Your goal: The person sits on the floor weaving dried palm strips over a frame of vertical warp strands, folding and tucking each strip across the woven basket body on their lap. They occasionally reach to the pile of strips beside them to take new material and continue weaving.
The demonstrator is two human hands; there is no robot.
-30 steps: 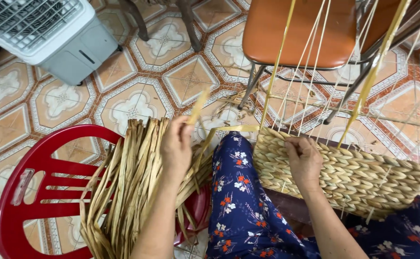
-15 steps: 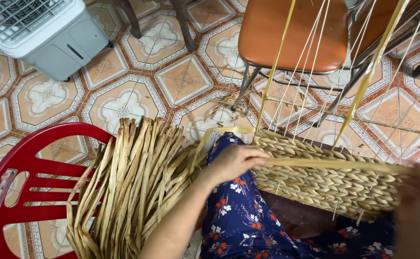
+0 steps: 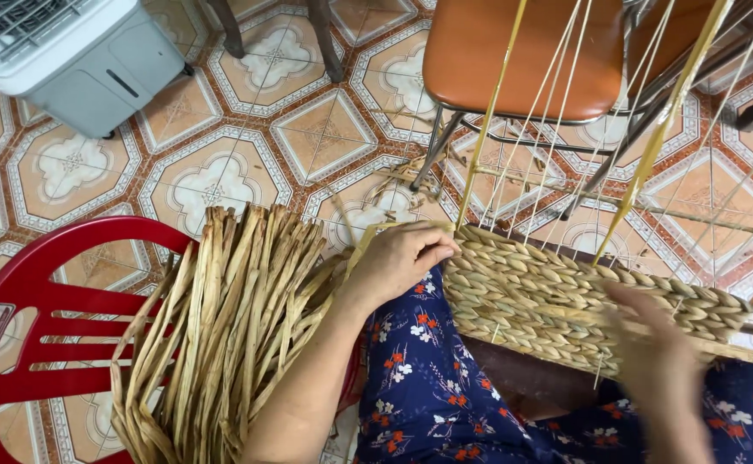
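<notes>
Straw-coloured woven basket (image 3: 583, 301) rests on my lap, and my left hand (image 3: 402, 258) curls its fingers over the near left corner, pinching a flat dried strand (image 3: 361, 245) against the rim. My right hand (image 3: 660, 361) is blurred in front of the weave; I cannot tell its grip. Thin upright strands (image 3: 557, 112) rise from the rim. Beside my left arm, a bundle of dried leaves (image 3: 222, 335) lies across a red plastic chair (image 3: 41, 301).

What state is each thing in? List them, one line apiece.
Woven basket: half-woven, bare strands standing up from its rim.
Dried leaves: loose bundle lying across the red chair.
Left hand: gripping the basket's left end.
Right hand: blurred, at the basket's front wall.
Orange chair: upright, seat bare.
Fan unit: standing on the tiled floor.
</notes>
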